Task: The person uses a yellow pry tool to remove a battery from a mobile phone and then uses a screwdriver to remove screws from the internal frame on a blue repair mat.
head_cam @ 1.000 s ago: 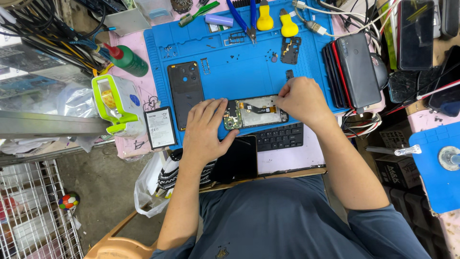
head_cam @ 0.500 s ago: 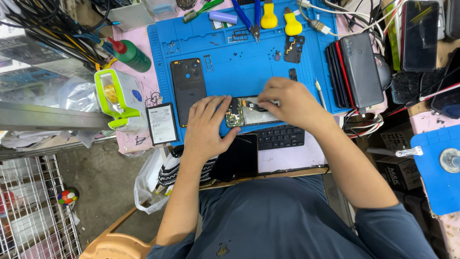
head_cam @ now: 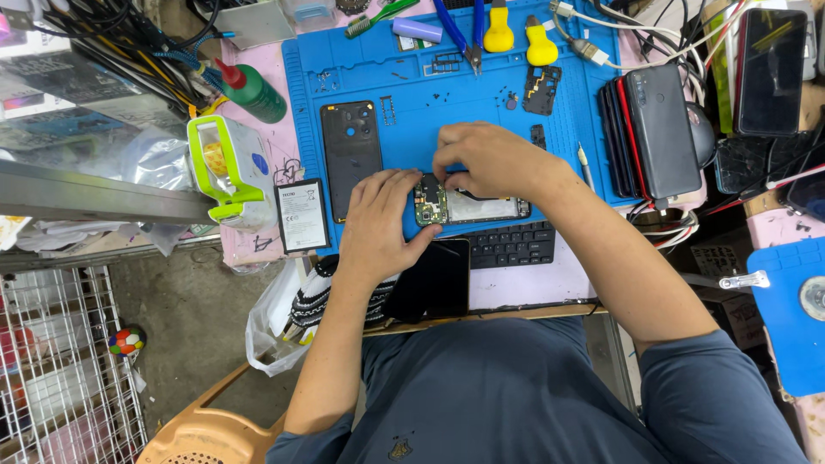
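Blue silicone mat [head_cam: 412,60] carries an opened phone [head_cam: 468,206] at its near edge, circuit board exposed. Left hand [head_cam: 382,225] clasps the phone's left end, fingers curled around it. Right hand [head_cam: 490,159] presses pinched fingertips onto the top edge. Just left lie a black back cover [head_cam: 351,155] and a battery [head_cam: 302,215].

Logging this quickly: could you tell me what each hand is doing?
Left hand: closed on the opened phone, steadying it.
Right hand: fingertips pinched over the phone; contents hidden.
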